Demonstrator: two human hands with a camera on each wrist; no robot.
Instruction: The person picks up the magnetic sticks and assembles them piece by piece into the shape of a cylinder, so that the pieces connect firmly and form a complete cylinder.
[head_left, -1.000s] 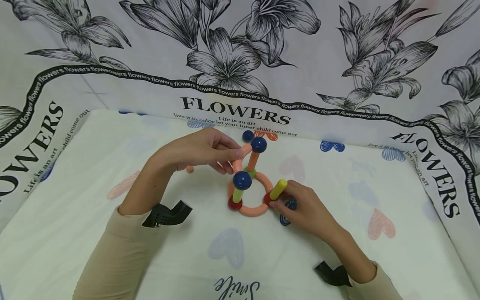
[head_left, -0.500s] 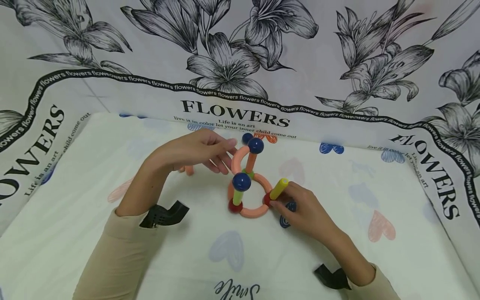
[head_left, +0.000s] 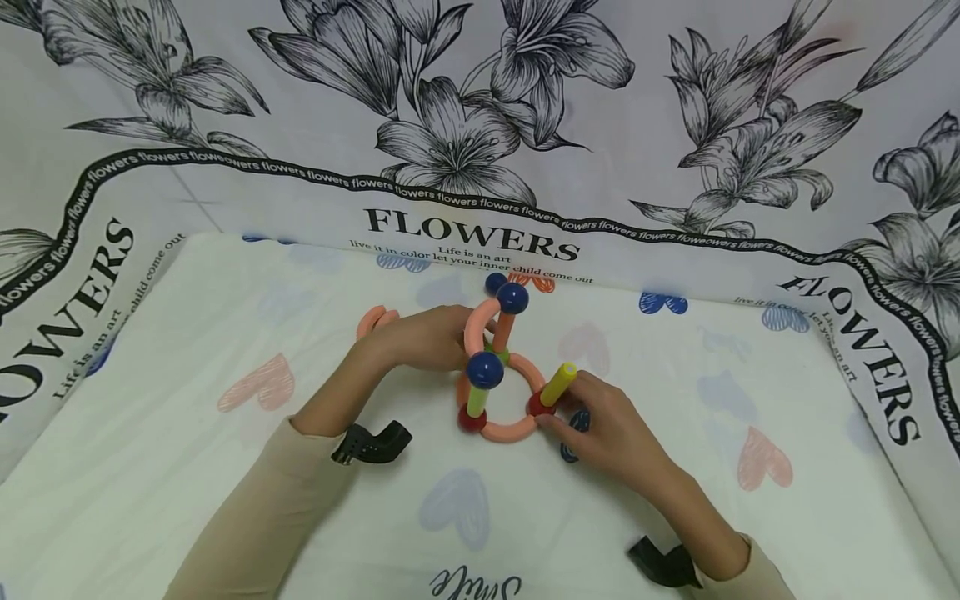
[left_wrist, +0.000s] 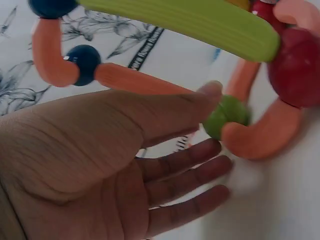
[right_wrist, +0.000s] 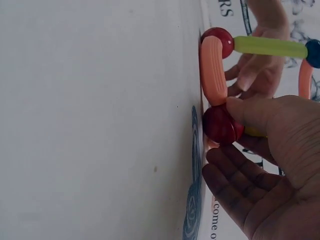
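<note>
A ball-and-stick building toy stands mid-table, its base an orange ring of curved sticks (head_left: 510, 431) joined by balls. Two uprights, a light green stick (head_left: 477, 403) and an orange one, carry blue balls (head_left: 485, 370), linked by an orange arc (head_left: 476, 327). My left hand (head_left: 435, 337) reaches behind the toy, partly hidden in the head view. In the left wrist view its thumb tip is right at a green ball (left_wrist: 227, 117), with several fingers extended. My right hand (head_left: 611, 425) pinches a red ball (right_wrist: 220, 125) at the ring's right, where a yellow stick (head_left: 558, 385) tilts up.
Loose orange curved sticks (head_left: 371, 321) lie left of the toy, beyond my left forearm. Another blue ball (head_left: 495, 283) sits just behind the toy. A white cloth with printed hearts (head_left: 765, 458) covers the table, and a flower-printed sheet (head_left: 457, 142) rises at the back.
My left hand let go of the orange arc, drew back, then moved down and right behind the toy, uncovering the loose orange sticks. The right hand keeps its hold on the red ball.
</note>
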